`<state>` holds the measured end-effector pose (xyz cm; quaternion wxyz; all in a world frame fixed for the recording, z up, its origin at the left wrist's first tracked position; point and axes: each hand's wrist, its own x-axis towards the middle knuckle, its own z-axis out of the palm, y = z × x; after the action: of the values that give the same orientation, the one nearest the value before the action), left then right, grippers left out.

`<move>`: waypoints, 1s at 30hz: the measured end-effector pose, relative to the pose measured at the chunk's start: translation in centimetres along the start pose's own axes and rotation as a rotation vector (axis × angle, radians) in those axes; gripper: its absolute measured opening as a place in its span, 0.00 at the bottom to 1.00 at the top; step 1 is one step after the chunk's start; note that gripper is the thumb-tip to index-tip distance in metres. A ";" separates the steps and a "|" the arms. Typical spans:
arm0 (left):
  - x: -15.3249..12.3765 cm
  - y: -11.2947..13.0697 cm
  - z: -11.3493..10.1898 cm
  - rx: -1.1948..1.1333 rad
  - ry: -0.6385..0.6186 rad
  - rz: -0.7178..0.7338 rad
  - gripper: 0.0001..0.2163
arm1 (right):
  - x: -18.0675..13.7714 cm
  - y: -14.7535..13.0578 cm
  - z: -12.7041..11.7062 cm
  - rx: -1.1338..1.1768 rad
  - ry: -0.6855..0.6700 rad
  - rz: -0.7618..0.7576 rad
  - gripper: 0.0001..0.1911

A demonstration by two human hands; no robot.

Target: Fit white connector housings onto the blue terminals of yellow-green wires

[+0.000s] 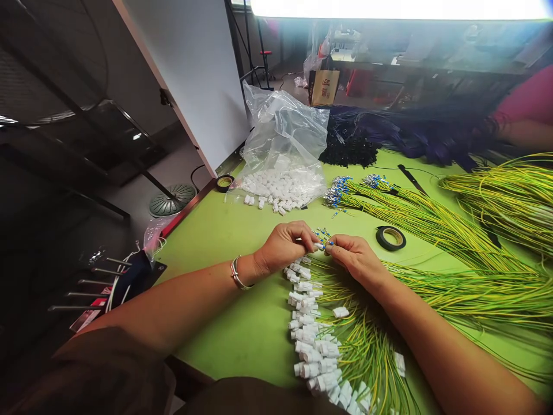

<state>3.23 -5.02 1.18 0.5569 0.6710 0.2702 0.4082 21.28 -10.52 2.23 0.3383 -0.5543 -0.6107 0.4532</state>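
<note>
My left hand [286,245], with a bracelet [235,273] at its wrist, pinches a small white connector housing [318,246]. Facing it, the fingers of my right hand [353,258] are closed on a green-yellow wire with a blue-sleeved end, close against the housing. Several other blue-sleeved wire ends [322,234] stick up just behind my fingertips. Below my hands runs a long row of white connectors [307,331], fitted on green-yellow wires [374,340]. One white connector [341,312] lies apart on top of those wires.
Beyond my hands, a clear plastic bag [287,124] spills white housings [276,187] onto the green table [207,230]. Bundled wires [432,219] extend rightward. Tape rolls [390,238], a dark strip [411,178] and black parts [349,148] lie around. A person's pink sleeve [529,98] appears far right.
</note>
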 end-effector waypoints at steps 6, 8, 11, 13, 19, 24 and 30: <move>-0.1 -0.1 0.1 -0.013 -0.048 -0.078 0.07 | 0.0 0.1 0.1 -0.145 -0.015 -0.071 0.17; -0.1 -0.2 0.1 -0.054 -0.024 -0.124 0.06 | -0.1 -0.1 0.0 -0.149 -0.014 -0.052 0.17; -0.2 -0.4 0.2 -0.109 0.013 -0.180 0.06 | -0.1 -0.3 0.0 -0.087 0.011 0.009 0.15; -0.2 -0.4 0.2 -0.122 0.020 -0.191 0.06 | 0.0 -0.3 0.0 -0.055 0.028 0.035 0.13; -0.3 -0.3 0.2 -0.094 -0.019 -0.183 0.06 | 0.0 0.0 0.3 -0.139 0.064 -0.043 0.11; -0.4 -0.3 0.5 -0.165 0.033 -0.222 0.07 | 0.0 0.0 0.4 -0.172 0.057 -0.076 0.12; -0.4 -0.4 0.5 -0.211 0.073 -0.263 0.08 | 0.0 0.3 0.6 -0.226 0.095 -0.095 0.11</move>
<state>3.49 -5.55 0.67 0.6626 0.5523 0.3315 0.3821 20.87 -10.61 1.73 0.3232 -0.5802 -0.6667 0.3383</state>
